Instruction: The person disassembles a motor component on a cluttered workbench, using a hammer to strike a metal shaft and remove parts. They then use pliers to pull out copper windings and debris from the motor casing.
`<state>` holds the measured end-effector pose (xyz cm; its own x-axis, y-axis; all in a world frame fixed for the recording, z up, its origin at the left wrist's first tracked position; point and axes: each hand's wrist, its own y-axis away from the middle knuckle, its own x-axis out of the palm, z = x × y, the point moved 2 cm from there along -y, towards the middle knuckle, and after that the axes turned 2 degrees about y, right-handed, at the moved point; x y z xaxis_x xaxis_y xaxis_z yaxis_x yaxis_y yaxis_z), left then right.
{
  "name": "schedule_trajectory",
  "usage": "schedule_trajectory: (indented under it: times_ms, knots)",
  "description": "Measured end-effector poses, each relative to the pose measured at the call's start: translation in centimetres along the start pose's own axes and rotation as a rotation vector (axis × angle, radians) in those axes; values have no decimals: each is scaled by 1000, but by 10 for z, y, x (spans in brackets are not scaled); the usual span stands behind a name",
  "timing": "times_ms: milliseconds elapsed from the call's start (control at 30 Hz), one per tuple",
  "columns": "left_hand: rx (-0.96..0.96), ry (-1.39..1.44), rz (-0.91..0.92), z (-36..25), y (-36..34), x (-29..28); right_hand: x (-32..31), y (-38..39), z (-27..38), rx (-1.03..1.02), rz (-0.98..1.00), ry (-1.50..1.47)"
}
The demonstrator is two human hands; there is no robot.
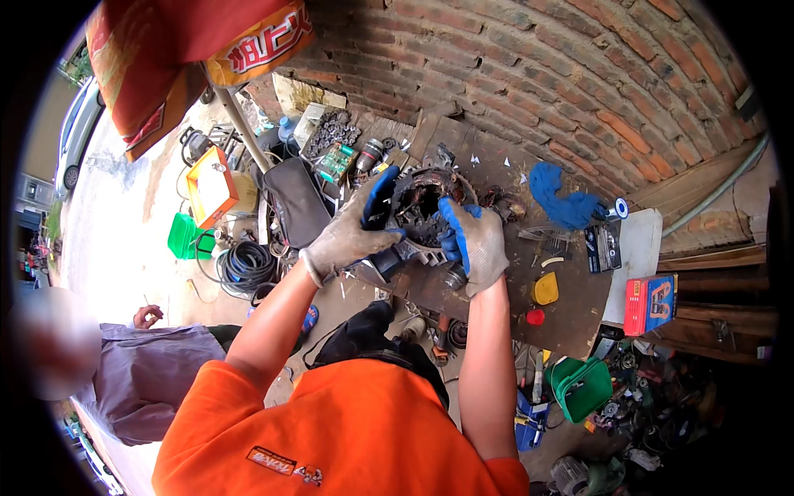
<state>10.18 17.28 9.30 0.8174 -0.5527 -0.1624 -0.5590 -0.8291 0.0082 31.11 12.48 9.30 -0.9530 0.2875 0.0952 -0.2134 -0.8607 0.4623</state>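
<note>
Both gloved hands are clamped on a round, dark motor stator (422, 207) with copper windings showing in its hollow middle: the left hand (351, 236) wraps its left rim, blue-coated fingers curled over the top edge, while the right hand (475, 240) presses against its right side, fingers bent down over the rim. That stator sits on a dark, dusty workbench (571, 318) set against a red brick wall (538, 66), roughly at the bench's middle, with a grey metal part just below it between the two wrists. Off to the right on the bench lie a crumpled blue cloth (562, 202), a small yellow piece (545, 289) and a red cap (536, 317), all well apart from the hands. Further right rests a red box (650, 303). On the ground to the left I can see a coil of black cable (246, 266), a green container (186, 237) and an orange case (212, 186). Another person in a grey shirt (149, 372) sits low at the left, one hand raised.
</note>
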Motion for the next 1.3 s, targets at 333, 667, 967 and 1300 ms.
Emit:
schedule_trajectory:
  times_ms: [333,667,967,1300]
  knots:
    - [-61,-490,84,-51,-33,10,10,36,-35,-224,-40,-32]
    - [36,-893,292,-100,-64,28,1,1,-8,-41,-68,559]
    - [142,-1109,261,-80,-84,39,24,6,12,-95,-222,1083]
    - [196,-1078,270,-52,-117,39,25,8,3,-266,-314,1116]
